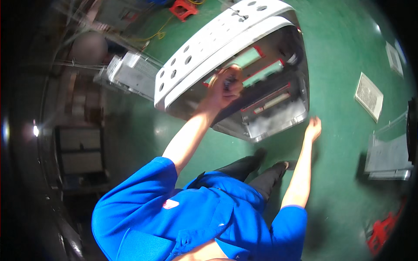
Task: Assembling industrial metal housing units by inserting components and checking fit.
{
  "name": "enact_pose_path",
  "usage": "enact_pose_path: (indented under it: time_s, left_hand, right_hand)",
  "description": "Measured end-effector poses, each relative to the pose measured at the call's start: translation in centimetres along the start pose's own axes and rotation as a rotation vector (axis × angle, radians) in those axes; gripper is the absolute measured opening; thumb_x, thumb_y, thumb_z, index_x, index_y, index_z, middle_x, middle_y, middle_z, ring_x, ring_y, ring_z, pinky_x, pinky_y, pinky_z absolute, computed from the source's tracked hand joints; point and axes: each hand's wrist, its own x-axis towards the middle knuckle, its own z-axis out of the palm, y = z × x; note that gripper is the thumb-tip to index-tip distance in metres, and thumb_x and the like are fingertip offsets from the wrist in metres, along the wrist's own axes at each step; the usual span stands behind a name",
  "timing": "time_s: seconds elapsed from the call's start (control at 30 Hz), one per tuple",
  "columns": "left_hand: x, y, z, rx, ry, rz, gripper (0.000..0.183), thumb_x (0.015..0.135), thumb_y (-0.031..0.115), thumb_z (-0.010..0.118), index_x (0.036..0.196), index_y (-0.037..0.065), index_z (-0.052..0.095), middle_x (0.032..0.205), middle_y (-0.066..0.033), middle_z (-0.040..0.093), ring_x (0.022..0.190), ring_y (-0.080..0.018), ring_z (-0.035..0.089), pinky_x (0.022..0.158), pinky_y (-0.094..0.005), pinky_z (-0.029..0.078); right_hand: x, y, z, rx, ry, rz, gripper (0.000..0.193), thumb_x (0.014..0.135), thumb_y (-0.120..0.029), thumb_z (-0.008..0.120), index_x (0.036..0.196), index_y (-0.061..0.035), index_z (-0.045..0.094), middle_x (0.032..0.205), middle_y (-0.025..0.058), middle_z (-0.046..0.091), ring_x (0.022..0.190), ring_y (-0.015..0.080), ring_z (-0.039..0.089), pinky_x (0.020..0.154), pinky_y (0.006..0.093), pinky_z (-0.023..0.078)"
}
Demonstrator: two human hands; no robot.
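A large white-rimmed housing (235, 37) with round holes along its side stands tilted in front of me. Its dark inside shows pale green strips (248, 58) edged in red, and a grey metal panel (278, 117) at its near end. My left hand (226, 85) is raised over the opening, its fingers curled closed around something dark. What that is stays blurred. Beyond the housing's near right corner is my right hand (314, 128), apart from it in the picture. Its fingers look curled together, and anything between them is too small to make out.
Green floor (335, 174) surrounds the housing. On the right lie a pale framed panel (369, 96) and a grey metal piece (387, 158). Red stools stand at the top (183, 9) and lower right (383, 230). A ribbed grey unit (135, 71) is at left.
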Motion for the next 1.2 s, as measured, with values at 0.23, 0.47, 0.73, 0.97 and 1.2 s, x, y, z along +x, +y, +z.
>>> enact_pose_path:
  time_s: [0.23, 0.47, 0.73, 0.97, 1.2]
  left_hand:
    - [4.3, -3.6, 1.4, -0.074, -0.119, 0.099, 0.025, 0.091, 0.035, 0.049, 0.089, 0.011, 0.052, 0.052, 0.0019, 0.035, 0.041, -0.0054, 0.027, 0.035, -0.0206, 0.017]
    - [0.7, -8.1, 0.7, -0.548, -0.213, 0.050, 0.025, 0.091, 0.033, 0.045, 0.080, 0.012, 0.051, 0.055, 0.0034, 0.038, 0.038, -0.0022, 0.028, 0.031, -0.0168, 0.019]
    - [-7.7, -10.2, 5.7, -0.406, 0.013, -0.133, 0.024, 0.089, 0.033, 0.050, 0.078, 0.012, 0.052, 0.056, 0.0005, 0.044, 0.038, -0.0060, 0.034, 0.030, -0.0190, 0.022]
    - [-7.6, -15.2, 3.8, -0.382, 0.173, -0.316, 0.040, 0.093, 0.045, 0.042, 0.073, 0.011, 0.048, 0.051, 0.0018, 0.040, 0.036, -0.0069, 0.032, 0.031, -0.0190, 0.020]
    - [-8.2, -20.1, 8.0, -0.317, 0.009, -0.503, 0.035, 0.093, 0.038, 0.046, 0.072, 0.010, 0.046, 0.051, 0.0020, 0.039, 0.037, -0.0064, 0.032, 0.031, -0.0185, 0.020]
  right_hand:
    - [-4.8, -7.1, -6.5, 0.319, -0.207, -0.080, 0.020, 0.086, -0.008, 0.059, 0.102, 0.0030, 0.061, 0.090, 0.0101, 0.064, 0.077, 0.0140, 0.060, 0.070, 0.0242, 0.049]
    - [-14.0, -25.2, -9.2, 0.286, -0.450, -0.635, 0.019, 0.089, -0.010, 0.057, 0.101, 0.0035, 0.060, 0.092, 0.0103, 0.063, 0.080, 0.0149, 0.060, 0.071, 0.0249, 0.049]
    - [-19.2, -31.2, -11.6, -0.445, -0.490, -1.204, 0.016, 0.072, -0.007, 0.068, 0.086, -0.0026, 0.062, 0.091, 0.0085, 0.063, 0.087, 0.0275, 0.058, 0.077, 0.0364, 0.045]
    - [-18.1, -26.0, -10.2, -0.642, -0.520, -1.241, 0.018, 0.063, -0.019, 0.067, 0.072, -0.0061, 0.059, 0.072, 0.0077, 0.058, 0.074, 0.0254, 0.054, 0.069, 0.0370, 0.042]
    - [-17.9, -18.7, -15.8, -0.406, -0.327, -1.045, 0.019, 0.059, -0.018, 0.069, 0.068, -0.0055, 0.057, 0.068, 0.0067, 0.055, 0.069, 0.0245, 0.052, 0.064, 0.0373, 0.040]
